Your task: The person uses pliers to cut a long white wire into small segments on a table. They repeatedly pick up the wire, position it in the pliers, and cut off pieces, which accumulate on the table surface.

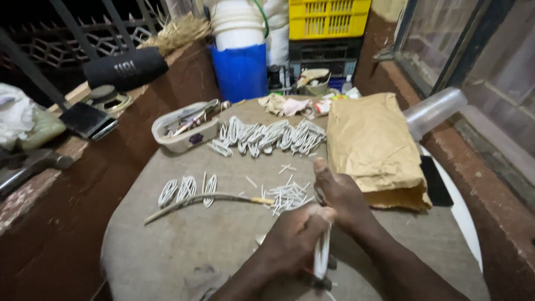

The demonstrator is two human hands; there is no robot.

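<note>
The left hand [292, 237] is closed around a bundle [321, 257] of thin white strips, low at the near edge of the table [184, 251], in front of the body. The right hand [337, 195] sits just behind it, thumb raised; its fingers seem to pinch the top of the bundle, though the left hand hides them. The strips look light, springy and a little slick, so they likely splay if loosely held; a firm grip round the middle seems best.

The table is round, covered in dull grey cloth. On it lie loose strips [287, 195], a thin stick [206, 199], three small folded bunches [186, 189], a long row of bunches [270, 135], a tray [184, 131] and a brown bag [373, 147]. A dark reddish wall [67, 212] runs along the left; a blue and white bucket [239, 50] and yellow crate [329, 17] stand behind
</note>
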